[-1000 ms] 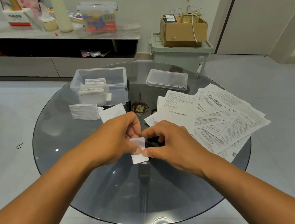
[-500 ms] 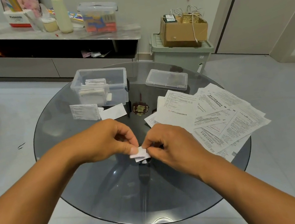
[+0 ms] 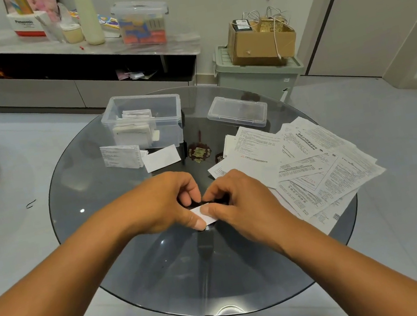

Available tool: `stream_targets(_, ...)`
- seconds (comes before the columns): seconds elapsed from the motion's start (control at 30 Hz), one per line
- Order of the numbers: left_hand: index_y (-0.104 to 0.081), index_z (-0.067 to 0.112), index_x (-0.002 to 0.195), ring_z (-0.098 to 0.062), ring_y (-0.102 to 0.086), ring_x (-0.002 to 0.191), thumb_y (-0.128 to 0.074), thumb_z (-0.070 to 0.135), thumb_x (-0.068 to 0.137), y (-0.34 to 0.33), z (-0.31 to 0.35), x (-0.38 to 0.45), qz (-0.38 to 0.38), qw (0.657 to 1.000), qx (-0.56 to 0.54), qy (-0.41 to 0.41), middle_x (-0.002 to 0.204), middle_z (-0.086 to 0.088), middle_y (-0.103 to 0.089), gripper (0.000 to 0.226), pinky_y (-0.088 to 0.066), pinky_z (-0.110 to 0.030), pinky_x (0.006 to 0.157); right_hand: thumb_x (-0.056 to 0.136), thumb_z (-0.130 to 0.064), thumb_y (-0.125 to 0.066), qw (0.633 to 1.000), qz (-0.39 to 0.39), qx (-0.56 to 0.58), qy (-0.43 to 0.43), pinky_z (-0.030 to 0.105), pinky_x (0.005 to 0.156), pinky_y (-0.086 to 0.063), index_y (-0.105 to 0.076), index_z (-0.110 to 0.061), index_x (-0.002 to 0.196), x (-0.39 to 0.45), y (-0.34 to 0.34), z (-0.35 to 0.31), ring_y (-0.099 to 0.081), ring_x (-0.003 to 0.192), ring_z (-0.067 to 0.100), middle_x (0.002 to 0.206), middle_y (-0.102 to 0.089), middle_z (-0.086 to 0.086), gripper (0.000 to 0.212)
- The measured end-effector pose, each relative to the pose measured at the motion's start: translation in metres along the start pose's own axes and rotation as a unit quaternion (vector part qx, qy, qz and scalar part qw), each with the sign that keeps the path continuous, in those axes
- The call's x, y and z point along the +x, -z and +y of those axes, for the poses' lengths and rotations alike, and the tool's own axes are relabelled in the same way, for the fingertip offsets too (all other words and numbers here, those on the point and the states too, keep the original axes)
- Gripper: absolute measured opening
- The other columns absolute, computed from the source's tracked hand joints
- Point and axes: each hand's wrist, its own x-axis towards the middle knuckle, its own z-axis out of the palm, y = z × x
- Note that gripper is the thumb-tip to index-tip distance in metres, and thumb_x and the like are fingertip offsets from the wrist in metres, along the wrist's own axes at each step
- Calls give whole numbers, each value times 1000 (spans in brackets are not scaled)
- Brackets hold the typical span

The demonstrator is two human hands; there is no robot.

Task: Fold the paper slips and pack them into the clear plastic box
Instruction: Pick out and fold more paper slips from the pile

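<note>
At frame centre, the left hand (image 3: pixel 166 202) and right hand (image 3: pixel 240 203) pinch a small folded white paper slip (image 3: pixel 207 214) over the round dark glass table (image 3: pixel 90 183); the clear rectangular plastic box (image 3: pixel 144 120) sits above, loose printed white sheets (image 3: pixel 310 163) at right.

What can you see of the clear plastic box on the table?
The clear plastic box is a see-through rectangular tub with a rolled rim, standing upright and open at the far left of the glass table. Folded white slips are stacked inside toward its left end. Its lid lies apart, to the right. Neither hand touches it.
</note>
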Motion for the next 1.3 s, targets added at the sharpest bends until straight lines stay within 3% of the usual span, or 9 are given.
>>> stream_targets(0.1, -65, 32, 94, -6, -58, 72, -86, 45, 75, 2, -2, 3, 77, 996, -44, -11, 90, 12, -67, 31, -47, -24, 67, 81, -37, -81, 999, 6, 34, -36, 27, 64, -48, -73, -29, 81, 2, -1, 2, -61, 73, 4, 79, -68, -16, 11)
stream_targets(0.2, -57, 33, 124, -15, -60, 91, -70, 42, 91, 6, -8, 10, 245, 966, 79, -15, 128, 10, -56, 36, -49, -35, 80, 80, -35, -83, 998, -23, 42, -45, 26, 68, -47, -75, -29, 88, 3, 1, 1, -62, 78, 5, 88, -68, -13, 13)
stream_targets(0.27, -45, 30, 142, -29, -59, 111, -65, 40, 96, 6, -11, 15, 263, 955, 138, 1, 145, 4, -44, 51, -50, -44, 89, 78, -38, -85, 998, -39, 36, -44, 30, 73, -51, -76, -29, 95, 4, 2, 1, -63, 83, 7, 95, -68, -12, 21)
stream_targets(0.53, -57, 24, 129, -36, -60, 107, -61, 29, 99, 8, -16, 27, 217, 960, 173, 41, 125, -7, -58, 31, -53, -48, 85, 75, -35, -89, 991, -119, -19, -56, 34, 71, -55, -74, -24, 89, -1, 18, -12, -64, 80, 9, 89, -69, -11, 24)
stream_targets(0.67, -58, 25, 136, -29, -62, 108, -74, 33, 90, 14, -9, 24, 172, 978, 93, 78, 125, -6, -67, 49, -52, -43, 92, 79, -26, -87, 989, -138, 14, -57, 21, 63, -45, -68, -24, 89, -5, 20, -14, -61, 69, 2, 81, -70, -11, 22)
stream_targets(0.9, -61, 19, 96, -11, -64, 66, -75, 22, 90, 8, -2, 16, 114, 986, -110, 57, 87, -2, -68, 16, -52, -22, 57, 89, -22, -78, 986, 3, 147, -81, 38, 81, -58, -76, -25, 92, -2, 11, -7, -68, 77, 12, 82, -74, -6, 5)
stream_targets(1.03, -61, 10, 97, -12, -67, 64, -71, 11, 92, 8, 5, 10, 67, 973, -220, 24, 77, -10, -72, 11, -58, -24, 62, 88, -15, -79, 967, 54, 228, -98, 49, 84, -59, -74, -25, 93, 1, 10, -6, -72, 80, 26, 82, -75, 6, 12)
stream_targets(1.2, -60, 15, 114, -20, -74, 79, -71, 2, 91, 8, 12, 1, 3, 953, -302, -32, 92, -10, -75, 29, -61, -30, 69, 87, -10, -80, 919, 59, 365, -137, 33, 72, -55, -68, -19, 118, 3, 10, -9, -65, 72, 17, 82, -76, 7, 34)
stream_targets(1.3, -64, 10, 102, -26, -73, 80, -73, 3, 89, 6, 14, -1, -11, 952, -302, -46, 87, -13, -75, 18, -61, -41, 78, 88, -10, -78, 914, 35, 386, -121, 22, 68, -52, -75, -17, 115, 3, 13, -8, -65, 71, 8, 79, -75, -2, 28)
